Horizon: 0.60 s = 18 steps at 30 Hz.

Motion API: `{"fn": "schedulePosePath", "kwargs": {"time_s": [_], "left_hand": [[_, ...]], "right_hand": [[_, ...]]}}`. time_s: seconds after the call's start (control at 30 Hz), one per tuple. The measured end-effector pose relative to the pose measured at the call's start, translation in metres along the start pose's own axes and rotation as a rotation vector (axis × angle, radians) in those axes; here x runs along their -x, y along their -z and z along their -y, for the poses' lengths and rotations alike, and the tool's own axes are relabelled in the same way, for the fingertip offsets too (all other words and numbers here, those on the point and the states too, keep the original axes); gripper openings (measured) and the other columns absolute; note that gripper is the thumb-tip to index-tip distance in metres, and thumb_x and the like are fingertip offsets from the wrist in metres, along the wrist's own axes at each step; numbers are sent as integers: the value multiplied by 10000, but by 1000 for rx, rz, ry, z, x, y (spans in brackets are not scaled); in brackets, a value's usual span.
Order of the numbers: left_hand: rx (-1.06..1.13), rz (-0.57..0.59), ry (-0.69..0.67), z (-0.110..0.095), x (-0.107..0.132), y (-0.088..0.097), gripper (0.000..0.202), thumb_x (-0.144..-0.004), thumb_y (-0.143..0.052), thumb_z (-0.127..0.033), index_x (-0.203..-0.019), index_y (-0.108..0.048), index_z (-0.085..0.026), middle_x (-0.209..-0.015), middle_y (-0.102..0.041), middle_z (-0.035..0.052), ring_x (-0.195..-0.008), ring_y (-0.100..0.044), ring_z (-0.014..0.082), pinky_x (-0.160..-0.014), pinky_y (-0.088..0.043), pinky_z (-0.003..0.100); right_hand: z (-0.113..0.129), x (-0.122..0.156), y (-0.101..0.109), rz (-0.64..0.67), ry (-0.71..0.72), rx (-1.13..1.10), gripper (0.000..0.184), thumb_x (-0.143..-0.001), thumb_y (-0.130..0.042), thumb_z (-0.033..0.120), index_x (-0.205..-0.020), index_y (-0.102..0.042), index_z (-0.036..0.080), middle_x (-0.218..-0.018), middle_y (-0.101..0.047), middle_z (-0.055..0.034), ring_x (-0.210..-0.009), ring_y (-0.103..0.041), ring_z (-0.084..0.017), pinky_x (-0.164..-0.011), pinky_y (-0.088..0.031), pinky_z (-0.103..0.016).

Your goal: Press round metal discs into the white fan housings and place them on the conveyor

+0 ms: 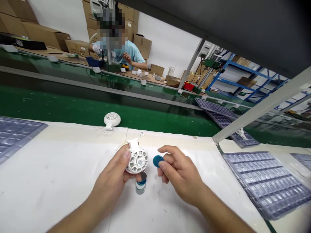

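Observation:
My left hand (pixel 114 171) is closed around a white round fan housing (pixel 137 160) with an open spoked face, a square neck at its top and thin wires beyond it. Between the thumb and fingers of my right hand (pixel 181 174) is a small blue disc (pixel 157 160), held just right of the housing and apart from it. Below the housing a few overlapping round discs (pixel 141 189), silvery and blue, lie on the white worktop (pixel 73 181); the housing and my left fingers partly hide them.
Another white fan housing (pixel 112 119) rests at the worktop's far edge, beside the green conveyor belt (pixel 60 103). Clear plastic trays (pixel 269 181) lie at right, another tray (pixel 19 132) at left. A slanted metal post (pixel 262 103) rises at right. Across the belt sits a person (pixel 134 53).

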State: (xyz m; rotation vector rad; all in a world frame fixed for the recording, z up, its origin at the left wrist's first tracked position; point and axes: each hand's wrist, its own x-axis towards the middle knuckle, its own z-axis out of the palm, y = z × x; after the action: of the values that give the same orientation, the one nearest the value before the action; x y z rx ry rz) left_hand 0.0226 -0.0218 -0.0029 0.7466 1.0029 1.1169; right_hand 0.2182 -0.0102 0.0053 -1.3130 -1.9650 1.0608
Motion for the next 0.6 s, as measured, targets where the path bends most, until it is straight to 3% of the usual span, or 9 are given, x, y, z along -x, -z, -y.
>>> {"fn": "schedulePosePath", "kwargs": {"time_s": [0.07, 0.1, 0.2, 0.37, 0.47, 0.6], "left_hand": [[0, -8, 21, 2, 1, -2, 464, -919, -544, -579, -1275, -553, -282, -847, -661, 11, -673, -606, 188, -685, -538, 324], [7, -16, 32, 2, 2, -3, 477, -910, -560, -577, -1288, -544, -286, -877, -672, 18, -688, -616, 193, -666, -540, 322], [22, -52, 48, 2, 5, -8, 510, -876, -628, -560, -1292, -536, -281, -948, -695, 33, -748, -648, 206, -580, -525, 282], [1, -115, 28, 1, 10, -13, 507, -856, -670, -529, -1264, -538, -257, -811, -686, 3, -712, -654, 189, -502, -505, 237], [-62, -109, 10, 2, 10, -13, 481, -868, -647, -532, -1240, -555, -242, -692, -658, -22, -647, -635, 182, -525, -525, 246], [-104, -87, 28, 2, 10, -12, 535, -864, -629, -565, -1276, -537, -235, -677, -671, -18, -632, -633, 190, -578, -538, 274]], "right_hand": [[7, 9, -4, -27, 17, -290, 139, -994, -495, 253, -1132, -490, 268, -770, -672, 33, -606, -614, -130, -584, -509, -243], [10, 12, -8, -27, 47, -324, 109, -981, -522, 243, -1088, -511, 263, -771, -674, 30, -607, -612, -127, -575, -507, -238], [11, 13, -18, -72, 190, -238, 108, -950, -566, 188, -1040, -581, 246, -751, -672, 24, -576, -588, -112, -543, -483, -219], [7, 4, -24, -176, 371, -121, 170, -946, -566, 134, -1055, -629, 247, -779, -707, 24, -526, -565, -83, -508, -457, -184], [8, 2, -22, -189, 397, -84, 186, -949, -565, 117, -1047, -646, 252, -789, -720, 26, -553, -590, -84, -529, -458, -181], [11, 3, -22, -186, 370, -87, 185, -946, -563, 111, -1024, -645, 259, -751, -713, 42, -562, -599, -87, -522, -440, -184]]}}
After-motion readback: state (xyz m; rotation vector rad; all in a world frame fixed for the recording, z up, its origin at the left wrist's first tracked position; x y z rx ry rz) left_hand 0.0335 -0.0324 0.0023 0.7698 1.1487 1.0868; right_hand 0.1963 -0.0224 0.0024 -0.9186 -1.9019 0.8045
